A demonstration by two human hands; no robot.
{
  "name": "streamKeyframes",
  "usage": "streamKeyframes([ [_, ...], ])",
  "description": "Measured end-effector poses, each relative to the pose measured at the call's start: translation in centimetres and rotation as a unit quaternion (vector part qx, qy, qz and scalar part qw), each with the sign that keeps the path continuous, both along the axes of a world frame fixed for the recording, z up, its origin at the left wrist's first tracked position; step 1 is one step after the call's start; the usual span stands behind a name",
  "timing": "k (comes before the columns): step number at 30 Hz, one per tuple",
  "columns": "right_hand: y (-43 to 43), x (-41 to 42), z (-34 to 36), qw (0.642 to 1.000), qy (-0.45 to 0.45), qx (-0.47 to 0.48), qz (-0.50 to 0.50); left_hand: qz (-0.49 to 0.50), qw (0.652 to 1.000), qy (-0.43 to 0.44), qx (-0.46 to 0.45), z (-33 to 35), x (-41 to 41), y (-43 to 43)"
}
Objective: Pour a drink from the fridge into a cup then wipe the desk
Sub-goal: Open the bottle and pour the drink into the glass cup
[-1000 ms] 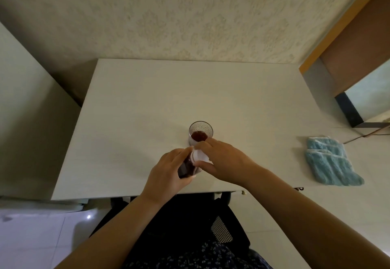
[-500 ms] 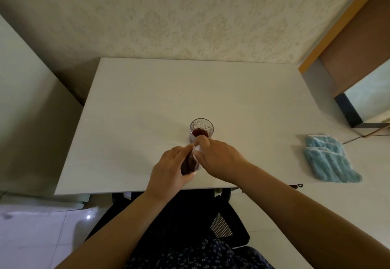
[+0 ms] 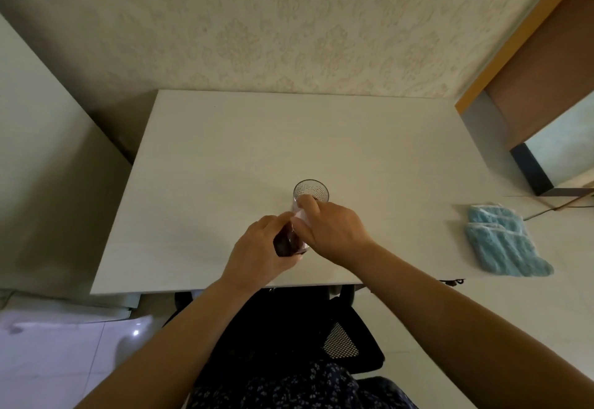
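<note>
A small clear bottle of dark red drink (image 3: 287, 242) stands near the desk's front edge, gripped around its body by my left hand (image 3: 260, 253). My right hand (image 3: 331, 230) covers the bottle's top, fingers closed on its white cap (image 3: 301, 215). Just behind the hands stands a ribbed glass cup (image 3: 311, 191); its contents are hidden by my right fingers. A folded light-blue cloth (image 3: 504, 241) lies on the desk (image 3: 225, 158) at the right.
A patterned wall runs behind the desk. A pale cabinet side stands at the left, and a wooden frame with a dark-edged panel (image 3: 533, 171) at the right. A black chair (image 3: 347, 341) sits below the front edge.
My right hand has closed further over the bottle's top, hiding more of the white cap and the drink in the cup. The left hand keeps its hold.
</note>
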State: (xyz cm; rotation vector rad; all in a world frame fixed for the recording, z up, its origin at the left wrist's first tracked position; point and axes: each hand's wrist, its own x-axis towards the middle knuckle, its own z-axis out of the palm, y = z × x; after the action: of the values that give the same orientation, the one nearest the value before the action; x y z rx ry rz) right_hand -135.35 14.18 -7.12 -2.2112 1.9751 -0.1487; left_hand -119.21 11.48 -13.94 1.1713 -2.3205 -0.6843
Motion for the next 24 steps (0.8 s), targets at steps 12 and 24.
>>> streamKeyframes([
  [12,-0.8,2.4,-1.3,0.996,-0.026,0.013,-0.086,0.008,0.996,-0.049,-0.074,-0.2,1.9,0.3],
  [24,0.8,2.2,0.8,0.994,0.013,-0.058,0.095,0.119,0.989,-0.022,-0.089,2.8,9.0,0.9],
])
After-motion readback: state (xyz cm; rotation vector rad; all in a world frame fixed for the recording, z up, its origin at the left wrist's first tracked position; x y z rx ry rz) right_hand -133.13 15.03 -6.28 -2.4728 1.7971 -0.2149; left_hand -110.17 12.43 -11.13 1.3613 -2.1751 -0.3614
